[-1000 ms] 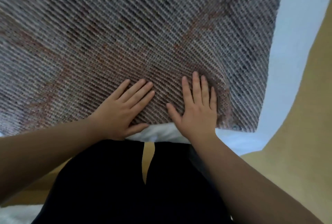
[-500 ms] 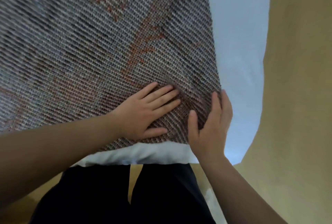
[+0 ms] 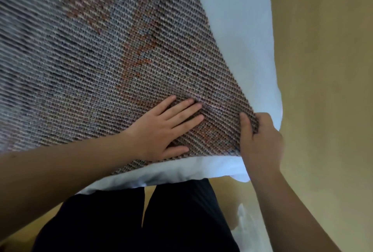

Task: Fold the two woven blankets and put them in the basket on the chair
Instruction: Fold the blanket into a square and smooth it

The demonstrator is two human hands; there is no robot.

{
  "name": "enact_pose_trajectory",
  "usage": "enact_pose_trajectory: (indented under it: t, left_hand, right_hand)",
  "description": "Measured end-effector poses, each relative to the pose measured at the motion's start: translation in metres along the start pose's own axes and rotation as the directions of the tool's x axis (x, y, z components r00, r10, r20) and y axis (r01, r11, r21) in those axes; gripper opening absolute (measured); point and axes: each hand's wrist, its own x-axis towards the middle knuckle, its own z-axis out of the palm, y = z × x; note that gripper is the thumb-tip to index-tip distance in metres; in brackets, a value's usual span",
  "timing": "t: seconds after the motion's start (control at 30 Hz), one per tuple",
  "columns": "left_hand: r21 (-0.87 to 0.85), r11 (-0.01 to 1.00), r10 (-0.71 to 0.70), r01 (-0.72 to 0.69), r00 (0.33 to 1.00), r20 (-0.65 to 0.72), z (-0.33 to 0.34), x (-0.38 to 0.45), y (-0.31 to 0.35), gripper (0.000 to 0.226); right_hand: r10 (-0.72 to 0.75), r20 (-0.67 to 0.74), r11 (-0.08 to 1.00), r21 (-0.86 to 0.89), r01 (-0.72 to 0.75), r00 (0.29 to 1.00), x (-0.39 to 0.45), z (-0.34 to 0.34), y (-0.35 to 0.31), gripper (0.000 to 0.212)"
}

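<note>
A woven blanket (image 3: 96,54), grey-brown with orange patches, lies spread over a white bed and fills the upper left of the view. My left hand (image 3: 161,130) rests flat on it near its front right corner, fingers spread. My right hand (image 3: 260,140) is closed on that corner at the blanket's right edge, thumb on top and fingers curled under. A second blanket, the basket and the chair are out of view.
The white bed sheet (image 3: 238,29) shows along the blanket's right and front edges. A tan floor (image 3: 323,70) runs down the right side. My dark trouser legs (image 3: 171,221) stand against the bed's front edge. A pale bit of cloth (image 3: 244,219) lies by my right leg.
My right hand slid right from lying flat on the blanket to its right edge and closed on the corner. My left hand stayed flat. The view swung so more floor shows.
</note>
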Motion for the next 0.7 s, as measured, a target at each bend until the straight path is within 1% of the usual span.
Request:
enact_pose_trajectory:
  t: [0.07,0.1,0.17,0.2,0.23,0.3,0.37,0.4,0.5,0.53,0.6,0.7]
  left_hand:
    - [0.012,1.000,-0.017,0.016,1.000,0.016,0.000,0.003,0.005,0.082]
    - [0.015,1.000,-0.021,0.021,1.000,0.015,0.000,0.005,0.007,0.083]
    - [0.009,1.000,-0.019,0.019,1.000,-0.003,-0.001,0.007,0.006,0.084]
    - [0.003,1.000,-0.020,0.020,1.000,-0.018,-0.003,0.009,0.004,0.084]
    - [-0.004,1.000,-0.026,0.025,0.999,-0.036,-0.006,0.011,0.001,0.084]
    - [0.003,0.998,-0.061,0.062,0.995,-0.082,-0.015,0.019,-0.010,0.083]
    - [0.023,0.991,-0.130,0.133,0.985,-0.113,-0.029,0.029,-0.026,0.085]
    - [0.024,0.983,-0.176,0.180,0.978,-0.109,-0.036,0.034,-0.034,0.086]
    - [-0.005,0.943,-0.331,0.332,0.941,-0.066,-0.052,0.046,-0.055,0.090]
    - [-0.024,0.928,-0.373,0.372,0.926,-0.056,-0.057,0.050,-0.060,0.091]
    - [-0.077,0.899,-0.436,0.432,0.898,-0.055,-0.063,0.055,-0.066,0.092]
    - [-0.138,0.878,-0.464,0.458,0.886,-0.010,-0.069,0.066,-0.072,0.090]
  right_hand:
    - [-0.019,0.050,0.997,-0.075,0.023,0.999,0.000,0.002,-0.003,0.032]
    - [-0.060,0.037,0.995,-0.072,0.063,0.997,0.002,0.005,-0.008,0.033]
    - [-0.171,-0.022,0.985,-0.029,0.171,0.985,0.010,0.009,-0.026,0.040]
    - [-0.218,-0.028,0.976,0.001,0.218,0.976,0.016,0.010,-0.039,0.046]
    - [-0.249,-0.005,0.967,0.044,0.249,0.968,0.024,0.011,-0.052,0.051]
    - [-0.286,0.086,0.952,0.136,0.273,0.954,0.039,0.011,-0.078,0.054]
    - [-0.254,0.176,0.952,0.219,0.214,0.951,0.055,0.011,-0.099,0.052]
    - [-0.216,0.211,0.950,0.271,0.155,0.953,0.062,0.010,-0.108,0.050]
    - [-0.128,0.262,0.896,0.444,-0.002,0.957,0.091,0.007,-0.127,0.046]
    - [-0.122,0.263,0.872,0.489,-0.024,0.957,0.102,0.004,-0.135,0.047]
    - [-0.134,0.262,0.850,0.526,-0.025,0.956,0.124,0.000,-0.154,0.048]
    - [-0.180,0.256,0.854,0.520,0.021,0.950,0.154,-0.002,-0.189,0.053]
